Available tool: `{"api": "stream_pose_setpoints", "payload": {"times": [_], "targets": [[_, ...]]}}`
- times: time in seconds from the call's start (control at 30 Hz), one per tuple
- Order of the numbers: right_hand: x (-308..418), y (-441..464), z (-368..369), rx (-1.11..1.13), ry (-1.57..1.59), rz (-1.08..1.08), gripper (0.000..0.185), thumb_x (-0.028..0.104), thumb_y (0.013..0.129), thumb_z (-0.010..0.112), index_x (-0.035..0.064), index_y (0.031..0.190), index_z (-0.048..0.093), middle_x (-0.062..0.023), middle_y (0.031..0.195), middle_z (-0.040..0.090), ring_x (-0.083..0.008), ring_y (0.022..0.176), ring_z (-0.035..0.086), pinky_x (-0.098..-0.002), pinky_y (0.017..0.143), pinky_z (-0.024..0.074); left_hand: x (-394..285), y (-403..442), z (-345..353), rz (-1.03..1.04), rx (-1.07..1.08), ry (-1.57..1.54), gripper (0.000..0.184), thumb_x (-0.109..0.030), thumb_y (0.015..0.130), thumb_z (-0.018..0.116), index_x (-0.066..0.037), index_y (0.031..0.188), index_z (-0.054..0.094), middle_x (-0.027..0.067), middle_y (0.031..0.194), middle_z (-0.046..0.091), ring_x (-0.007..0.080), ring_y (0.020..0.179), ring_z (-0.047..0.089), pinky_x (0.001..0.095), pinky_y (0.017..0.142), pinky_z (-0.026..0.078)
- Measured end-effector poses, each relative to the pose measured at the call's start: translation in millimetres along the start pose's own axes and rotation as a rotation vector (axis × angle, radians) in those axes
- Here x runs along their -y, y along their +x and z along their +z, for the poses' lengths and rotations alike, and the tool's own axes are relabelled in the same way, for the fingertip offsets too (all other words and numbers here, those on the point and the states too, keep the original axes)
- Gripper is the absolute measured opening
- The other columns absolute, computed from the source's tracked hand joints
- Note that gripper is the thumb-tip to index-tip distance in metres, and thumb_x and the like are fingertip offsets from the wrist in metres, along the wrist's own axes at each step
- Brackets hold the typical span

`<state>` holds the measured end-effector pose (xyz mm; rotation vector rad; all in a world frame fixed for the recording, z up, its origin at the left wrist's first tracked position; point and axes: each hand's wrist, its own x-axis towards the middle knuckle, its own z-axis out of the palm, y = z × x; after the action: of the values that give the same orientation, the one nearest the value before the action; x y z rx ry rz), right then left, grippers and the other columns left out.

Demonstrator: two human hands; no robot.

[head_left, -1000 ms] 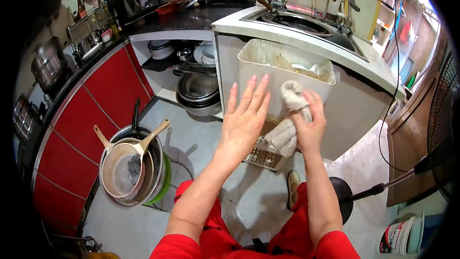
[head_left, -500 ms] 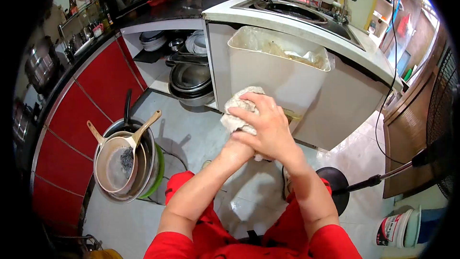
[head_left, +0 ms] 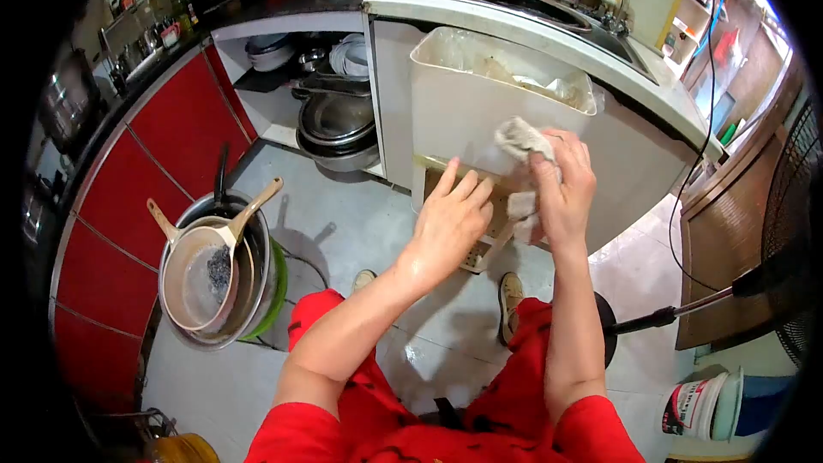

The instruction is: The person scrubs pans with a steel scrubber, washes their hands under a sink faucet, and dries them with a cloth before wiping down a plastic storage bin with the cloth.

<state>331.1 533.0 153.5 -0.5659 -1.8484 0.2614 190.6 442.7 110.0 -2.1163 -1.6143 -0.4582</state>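
A crumpled off-white cloth (head_left: pixel 519 137) is gripped in my right hand (head_left: pixel 566 184), with its ends sticking out above and below the fingers. My left hand (head_left: pixel 450 227) is apart from it, back facing up, fingers stretched out and holding nothing. Beyond both hands stands a white bin (head_left: pixel 489 103) lined with a clear bag, bits of waste showing inside. Under the bin, partly hidden by my hands, is a pale plastic stool or rack (head_left: pixel 476 257).
To the left, a metal basin (head_left: pixel 261 300) holds a pale saucepan (head_left: pixel 184 291) with a dark scouring pad. Stacked pans (head_left: pixel 339 124) fill an open cabinet. The sink (head_left: pixel 630 56) lies behind the bin. A fan (head_left: pixel 784 180) and buckets (head_left: pixel 694 407) stand at right.
My hands were together on the cloth and are now apart. The right hand has moved right with the cloth, while the left has let go and opened.
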Motion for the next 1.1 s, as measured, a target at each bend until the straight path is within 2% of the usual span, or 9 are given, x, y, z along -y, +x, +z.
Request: {"api": "stream_pose_setpoints", "payload": {"times": [0.23,0.3,0.43,0.57,0.67,0.8,0.9,0.97,1.1], "targets": [[67.3,-60.8,55.7,0.539,0.145,-0.546,0.035,0.018,0.063,0.067,0.0223,0.097,0.071,-0.0051,0.11,0.061,-0.0316,0.109,0.055,-0.0478,0.092,0.0446,10.3,-8.1,23.4,0.034,0.204,0.167,0.044,-0.027,0.089,0.048,-0.009,0.129,0.052,0.016,0.143,0.039,0.0366,0.135,0.031,0.0498,0.115,0.016],[39.8,-47.1,49.9,0.567,0.165,-0.358,0.033,0.014,0.063,0.067,0.0194,0.096,0.07,-0.0055,0.107,0.061,-0.0304,0.105,0.056,-0.0428,0.088,0.0479,3.7,-29.0,81.5,-0.143,-0.131,0.061,0.046,-0.028,0.089,0.048,-0.009,0.13,0.051,0.0149,0.142,0.041,0.0342,0.136,0.031,0.0494,0.115,0.018],[-20.6,-41.5,35.3,0.386,-0.341,-0.136,0.027,0.012,0.068,0.068,0.0121,0.095,0.07,-0.009,0.107,0.061,-0.0305,0.1,0.055,-0.0409,0.083,0.0495,3.5,-12.3,23.7,0.038,0.415,-0.002,0.04,-0.014,0.081,0.057,-0.012,0.121,0.058,0.0116,0.117,0.058,0.0256,0.119,0.049,0.0428,0.109,0.031],[-3.5,-29.7,23.9,0.191,-0.205,-0.157,0.024,0.012,0.072,0.067,0.0109,0.096,0.07,-0.0121,0.105,0.062,-0.0312,0.098,0.056,-0.0402,0.082,0.0486,9.6,-15.7,46.9,-0.012,0.203,0.112,0.032,-0.017,0.076,0.065,-0.013,0.108,0.065,0.0071,0.108,0.06,0.0254,0.11,0.053,0.0423,0.105,0.033],[28.2,-41.7,38.6,0.318,0.106,-0.508,0.029,0.009,0.068,0.066,0.0101,0.096,0.07,-0.0117,0.104,0.062,-0.0334,0.098,0.056,-0.0423,0.085,0.0467,17.0,-12.6,48.1,-0.256,-0.049,-0.627,0.03,-0.015,0.078,0.062,-0.012,0.108,0.059,0.0107,0.11,0.059,0.028,0.108,0.053,0.0363,0.096,0.041],[-20.9,-42.9,54.0,0.221,0.094,-0.252,0.021,0.013,0.073,0.065,0.0106,0.093,0.071,-0.0126,0.105,0.062,-0.0314,0.094,0.058,-0.0422,0.082,0.0481,23.6,-5.5,2.2,-0.233,0.325,-0.42,0.042,-0.009,0.079,0.064,-0.008,0.12,0.058,0.0115,0.116,0.061,0.0254,0.113,0.055,0.0371,0.099,0.041],[-54.7,-40.0,45.7,0.137,0.077,0.208,0.024,0.013,0.082,0.059,0.0081,0.104,0.067,-0.0122,0.105,0.063,-0.0342,0.099,0.059,-0.0446,0.081,0.0514,36.3,5.0,-28.0,-0.285,-0.103,-0.846,0.033,0.0,0.081,0.057,-0.002,0.114,0.059,0.0115,0.106,0.065,0.0183,0.098,0.063,0.0303,0.084,0.049],[-37.9,-29.4,33.7,-0.006,1.229,0.89,0.034,0.024,0.099,0.045,-0.0006,0.12,0.055,-0.0126,0.114,0.061,-0.029,0.107,0.059,-0.043,0.09,0.0502,50.7,3.8,-22.6,-0.509,-0.249,-0.984,0.027,-0.001,0.083,0.055,-0.001,0.11,0.059,0.0102,0.108,0.064,0.015,0.1,0.061,0.0282,0.083,0.048],[-20.1,-27.4,38.4,0.075,1.605,0.931,0.052,0.041,0.102,0.033,0.0014,0.133,0.044,-0.0143,0.127,0.055,-0.0277,0.114,0.057,-0.043,0.098,0.0461,20.6,13.1,-17.6,-0.494,-0.533,-0.863,0.038,-0.01,0.083,0.061,-0.001,0.12,0.053,0.0124,0.128,0.051,0.0216,0.118,0.051,0.033,0.092,0.045]]}}
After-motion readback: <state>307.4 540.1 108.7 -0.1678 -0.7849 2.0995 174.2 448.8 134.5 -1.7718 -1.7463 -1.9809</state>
